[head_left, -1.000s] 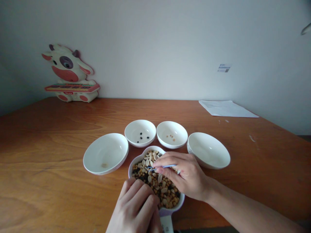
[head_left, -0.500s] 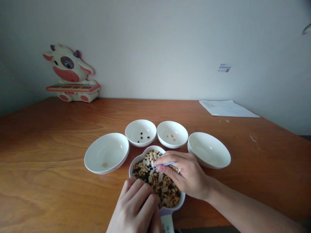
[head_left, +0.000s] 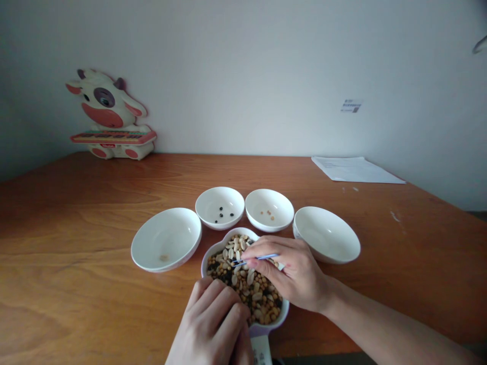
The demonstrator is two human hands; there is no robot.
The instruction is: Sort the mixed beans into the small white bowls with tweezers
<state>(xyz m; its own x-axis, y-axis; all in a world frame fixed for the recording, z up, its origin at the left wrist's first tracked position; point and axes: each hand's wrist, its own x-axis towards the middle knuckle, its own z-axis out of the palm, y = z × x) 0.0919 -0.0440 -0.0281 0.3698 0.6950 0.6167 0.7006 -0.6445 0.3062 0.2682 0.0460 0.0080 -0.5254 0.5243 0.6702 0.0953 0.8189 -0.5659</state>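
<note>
Tweezers in right hand, over beans

the left hand sits at about 6 o'clock in the view, palm down, fingers bent and held together, pointing toward 1 o'clock. the right hand comes in from 4 o'clock, forearm bare and stretched toward 10 o'clock, wrist roughly level, thumb and forefinger pinched together, the other fingers curled under.
</note>
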